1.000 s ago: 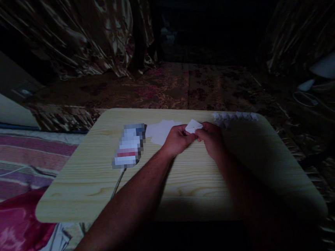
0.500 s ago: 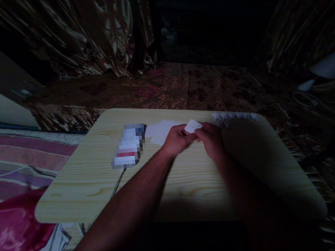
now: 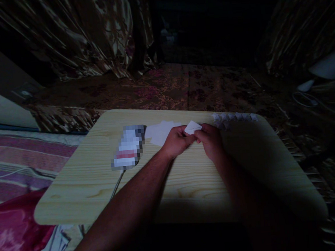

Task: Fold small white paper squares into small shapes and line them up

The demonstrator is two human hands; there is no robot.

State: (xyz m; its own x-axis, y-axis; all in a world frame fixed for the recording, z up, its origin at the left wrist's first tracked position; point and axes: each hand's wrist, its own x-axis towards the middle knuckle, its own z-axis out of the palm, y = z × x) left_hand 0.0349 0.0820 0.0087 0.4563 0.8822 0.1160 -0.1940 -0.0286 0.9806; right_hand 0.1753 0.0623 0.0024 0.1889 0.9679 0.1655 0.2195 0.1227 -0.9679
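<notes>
A small folded white paper piece (image 3: 192,127) is pinched between both hands over the far part of a light wooden table (image 3: 175,179). My left hand (image 3: 177,141) grips its left side with curled fingers. My right hand (image 3: 210,140) grips its right side, fingers closed. A stack of white paper sheets (image 3: 159,132) lies just left of my left hand. A row of several small folded white paper pieces (image 3: 234,117) lies along the table's far edge, right of my right hand.
A blurred-out device (image 3: 128,147) with a cable (image 3: 117,184) lies on the table's left part. A striped cloth (image 3: 18,162) and red plastic bag (image 3: 12,229) are at left. Patterned fabric (image 3: 181,85) covers the floor beyond; curtains (image 3: 89,34) hang behind.
Both hands stay on the folded paper with only tiny shifts of the fingers; the view has drifted slightly.
</notes>
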